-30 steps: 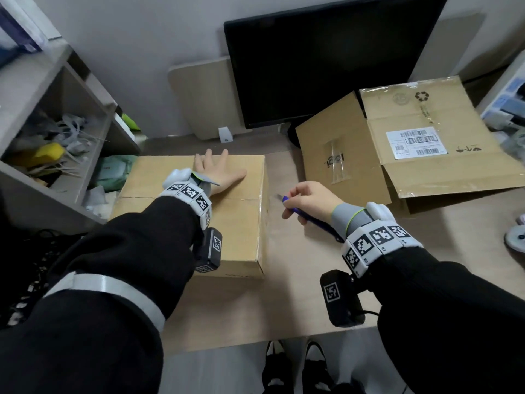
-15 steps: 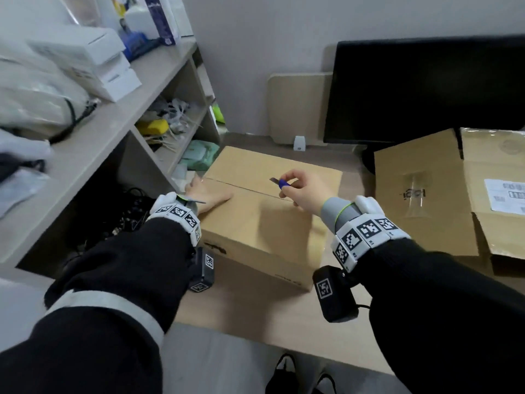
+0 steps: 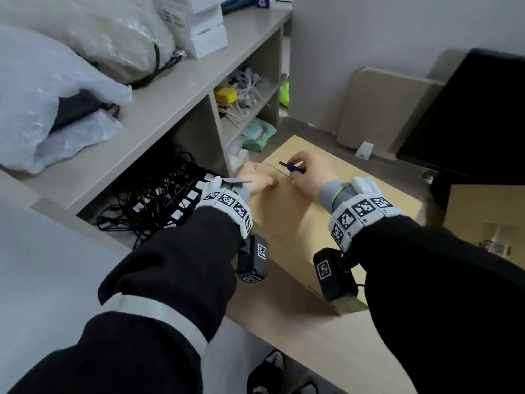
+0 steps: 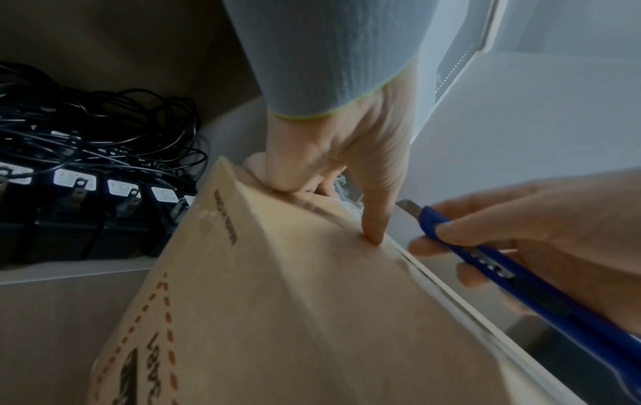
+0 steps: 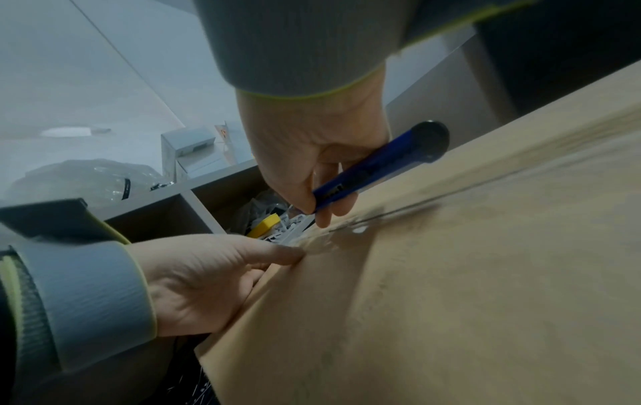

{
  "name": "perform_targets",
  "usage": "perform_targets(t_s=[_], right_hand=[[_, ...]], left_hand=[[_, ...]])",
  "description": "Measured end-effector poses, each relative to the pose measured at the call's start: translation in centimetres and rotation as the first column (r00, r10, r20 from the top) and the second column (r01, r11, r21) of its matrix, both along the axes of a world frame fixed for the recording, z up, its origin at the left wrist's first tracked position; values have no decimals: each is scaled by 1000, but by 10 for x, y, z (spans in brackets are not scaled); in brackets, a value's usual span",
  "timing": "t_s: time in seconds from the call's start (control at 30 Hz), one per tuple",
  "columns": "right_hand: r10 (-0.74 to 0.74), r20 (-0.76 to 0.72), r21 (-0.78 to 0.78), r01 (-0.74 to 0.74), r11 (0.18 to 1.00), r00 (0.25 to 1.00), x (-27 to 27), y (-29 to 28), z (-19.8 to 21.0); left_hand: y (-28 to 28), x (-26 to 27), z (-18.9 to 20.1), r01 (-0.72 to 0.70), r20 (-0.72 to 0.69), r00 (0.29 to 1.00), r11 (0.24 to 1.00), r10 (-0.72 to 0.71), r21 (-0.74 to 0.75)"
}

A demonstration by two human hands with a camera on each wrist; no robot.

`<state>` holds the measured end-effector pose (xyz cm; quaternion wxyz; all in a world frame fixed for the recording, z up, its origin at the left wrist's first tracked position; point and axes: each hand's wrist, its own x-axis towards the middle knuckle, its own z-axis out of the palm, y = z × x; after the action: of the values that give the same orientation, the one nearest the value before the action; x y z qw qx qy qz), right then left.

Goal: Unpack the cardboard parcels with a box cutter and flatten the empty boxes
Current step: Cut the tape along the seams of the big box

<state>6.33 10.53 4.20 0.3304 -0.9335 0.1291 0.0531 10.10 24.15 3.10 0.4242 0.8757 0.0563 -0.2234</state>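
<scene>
**Blade at the far end of the seam**

Sealed cardboard box [image 3: 306, 223] lay on the desk [image 3: 326, 345] beside the shelf unit [image 3: 170, 109]. Left hand [image 3: 255, 180] gripped its left edge, fingers curled over the side, thumb pressing the top next to the taped centre seam [image 4: 433, 276]. Right hand [image 3: 309, 174] was closed round the blue box cutter [image 4: 485, 260], blade extended, tip just above the seam's far end. Step judged: starting the tape cut. Next move calls for a shallow draw along the seam, kept clear of the left thumb.
</scene>
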Motion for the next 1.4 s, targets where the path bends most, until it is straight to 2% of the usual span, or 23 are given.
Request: perform_targets(t_s=[0.2,0.7,0.93,1.2,1.4], right_hand=[[49,-24,-54,-50,997,999,32,12,-6],[128,-53,-359,-139,923,990,48,27,-9],[116,-46,-326,-125,937,992,44,25,-9],[111,-86,-313,-133,940,990,47,27,-9],[133,-112,-291,-160,943,985,37,18,-11]], left_hand=[[0,4,5,23,-60,998,999,-26,-47],[-1,4,11,62,-41,997,997,-60,53],[-2,0,10,41,-55,998,999,-39,35],[-3,0,14,82,-21,997,994,-81,78],[-1,-1,12,79,-60,995,995,-76,53]])
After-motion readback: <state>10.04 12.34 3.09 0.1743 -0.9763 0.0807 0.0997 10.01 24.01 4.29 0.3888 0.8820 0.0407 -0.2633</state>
